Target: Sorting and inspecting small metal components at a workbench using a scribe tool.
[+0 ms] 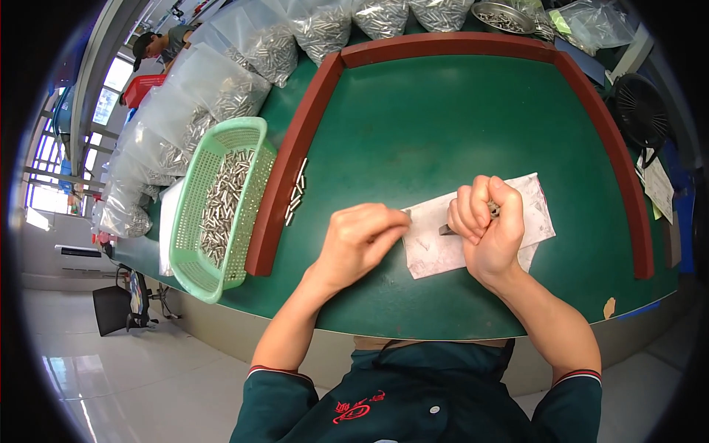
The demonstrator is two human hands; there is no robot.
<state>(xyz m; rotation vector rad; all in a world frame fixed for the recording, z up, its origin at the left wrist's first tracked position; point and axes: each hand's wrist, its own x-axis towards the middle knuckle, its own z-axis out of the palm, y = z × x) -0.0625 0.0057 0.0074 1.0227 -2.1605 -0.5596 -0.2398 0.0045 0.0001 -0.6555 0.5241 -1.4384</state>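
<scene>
My left hand (360, 244) is closed in a pinch at the left edge of a stained white cloth or paper sheet (428, 257). Something tiny and greyish shows at its fingertips, too small to name. Above the same sheet, my right hand (487, 229) is wrapped in a fist round a small tool with a dark flat tip (446, 229), which sticks out toward my left hand. Most of that tool is hidden by the fingers. Several small metal pins (297, 193) lie on the green table beside the left wooden bar.
Dark red wooden bars (450, 46) frame the green table (443, 118) on three sides. To the left stands a light green basket (255, 133) of metal pins. Bags of pins (273, 55) line the back, near a metal bowl (504, 18). A black fan (641, 111) is at right.
</scene>
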